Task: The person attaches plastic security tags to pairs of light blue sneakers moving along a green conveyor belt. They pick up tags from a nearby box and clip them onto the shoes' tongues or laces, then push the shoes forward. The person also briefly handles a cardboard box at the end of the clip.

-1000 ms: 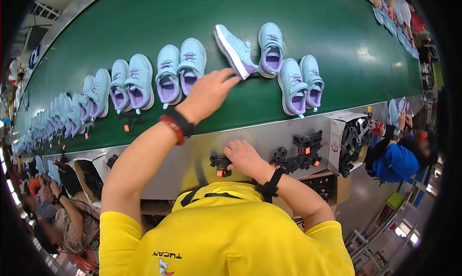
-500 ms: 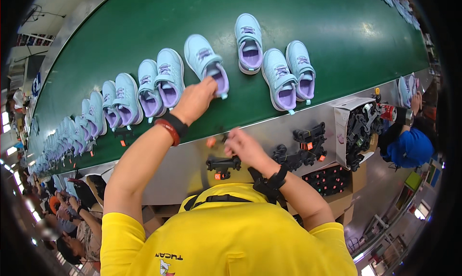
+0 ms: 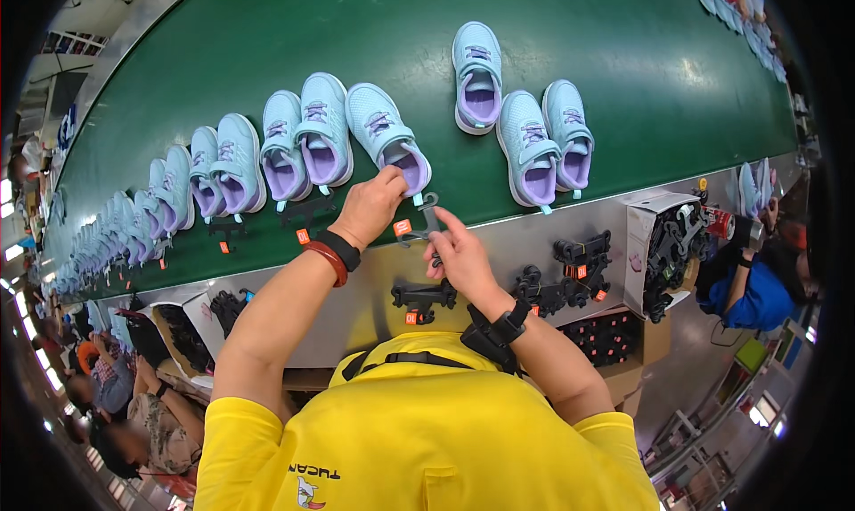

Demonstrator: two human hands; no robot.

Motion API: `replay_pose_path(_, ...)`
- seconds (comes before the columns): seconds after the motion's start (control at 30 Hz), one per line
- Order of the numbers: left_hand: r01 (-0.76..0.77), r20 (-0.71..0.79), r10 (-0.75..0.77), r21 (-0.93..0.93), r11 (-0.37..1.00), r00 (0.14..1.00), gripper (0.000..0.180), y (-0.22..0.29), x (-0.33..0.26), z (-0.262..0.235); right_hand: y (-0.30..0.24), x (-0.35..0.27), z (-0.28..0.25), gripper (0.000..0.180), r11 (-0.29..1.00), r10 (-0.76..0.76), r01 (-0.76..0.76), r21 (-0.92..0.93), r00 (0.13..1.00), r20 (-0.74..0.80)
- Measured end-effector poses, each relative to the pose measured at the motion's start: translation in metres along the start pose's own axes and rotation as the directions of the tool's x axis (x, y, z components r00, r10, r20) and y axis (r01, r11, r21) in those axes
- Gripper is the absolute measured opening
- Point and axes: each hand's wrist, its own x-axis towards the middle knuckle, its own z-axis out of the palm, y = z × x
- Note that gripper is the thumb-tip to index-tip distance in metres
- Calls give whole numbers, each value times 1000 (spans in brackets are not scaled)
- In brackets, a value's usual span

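Note:
My left hand [image 3: 372, 210] is closed at the heel collar of a light blue sneaker [image 3: 374, 115] with lilac lining, which stands on a green conveyor belt [image 3: 374, 30]. A dark plastic shoe hanger [image 3: 431, 215] with an orange tag is pinched in my right hand [image 3: 463, 263], its hook close to that sneaker's heel. Directly left of the held sneaker stands a matching pair, with a sneaker [image 3: 323, 110] nearest to it. Farther right are a lone sneaker [image 3: 477, 70] and another pair [image 3: 530, 146].
Bundles of black hangers [image 3: 426, 296] lie on the metal ledge [image 3: 374, 271] before me, with further bundles [image 3: 579, 257] to the right. A white box [image 3: 634, 253] holds more hangers. A row of sneakers [image 3: 169, 186] runs left. A co-worker in blue [image 3: 761, 284] is at far right.
My right hand has come up from the ledge with the hanger, beside the sneaker's heel. The sneaker under my left hand now stands closer to the pair on its left.

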Motion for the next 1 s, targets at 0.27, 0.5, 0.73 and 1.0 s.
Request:
replay_pose_path(0.27, -57, 10, 57, 60, 997, 998, 36, 1, 4, -16, -40, 23, -7, 30, 936, -117, 148, -318, 987, 113)
replay_pose_path(0.5, -81, 200, 51, 145, 986, 978, 46, 8, -2, -19, -82, 61, -48, 28, 400, -762, 481, -780, 647, 9)
replay_pose_path(0.73, 216, 103, -216, 21, 976, 971, 34, 30, -2, -13, -99, 111, -113, 27, -46, -525, 423, -905, 760, 382)
replay_pose_path(1.0, 247, 49, -245, -60, 967, 968, 24, 25, -2, -3, -107, 77, -86, 22, -373, -502, 494, -785, 604, 619)
